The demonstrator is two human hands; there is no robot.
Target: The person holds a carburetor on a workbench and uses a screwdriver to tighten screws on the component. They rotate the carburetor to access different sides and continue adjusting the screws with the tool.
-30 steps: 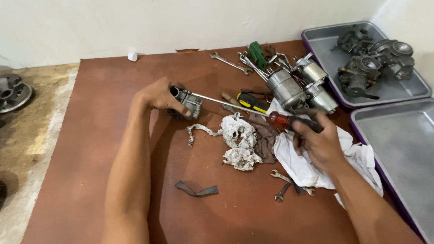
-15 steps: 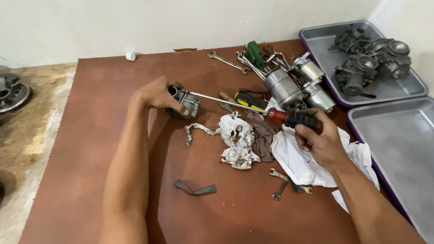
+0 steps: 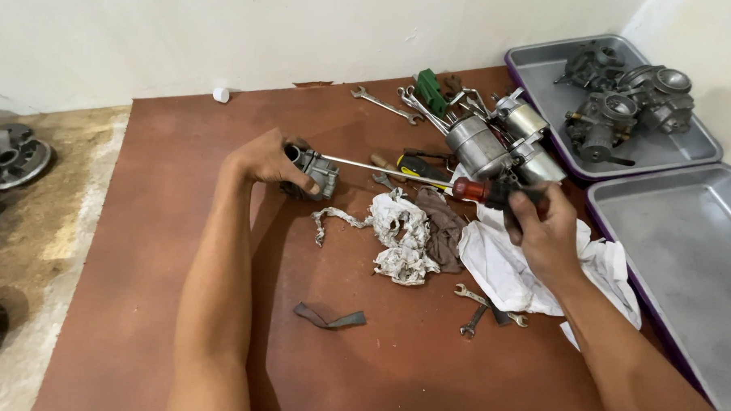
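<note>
The left hand (image 3: 270,158) is wrapped over a small grey metal carburetor body (image 3: 311,176), pinning it to the reddish-brown board (image 3: 161,247) — fingers curled across its top, so only the right face and a round opening show. The right hand (image 3: 543,232) is closed around the dark grip of a long screwdriver (image 3: 431,178) with a red collar; its thin shaft runs leftward and its tip sits at the part, right against the left fingers. Whether the tip is seated in a screw head cannot be told.

As a judgement, the work is in its middle: the part is off whatever it belonged to and lies alone, yet it looks whole, with no loosened screws or removed pieces visible beside it. The part is dull, cast and grimy.

Just toward the person from the shaft lie a crumpled, stained rag (image 3: 403,241) and a brown cloth (image 3: 444,232); under the right hand spreads a white cloth (image 3: 509,271), with small spanners (image 3: 479,307) at its near edge. A dark strip (image 3: 329,317) lies nearer the body, between the forearms. Beyond the right hand sit metal cylinders (image 3: 497,141), more wrenches and a yellow-and-black handle (image 3: 420,164). Farther right, a grey tray (image 3: 548,74) holds other carburetors (image 3: 628,105) — next to it a second tray (image 3: 688,241).
</note>
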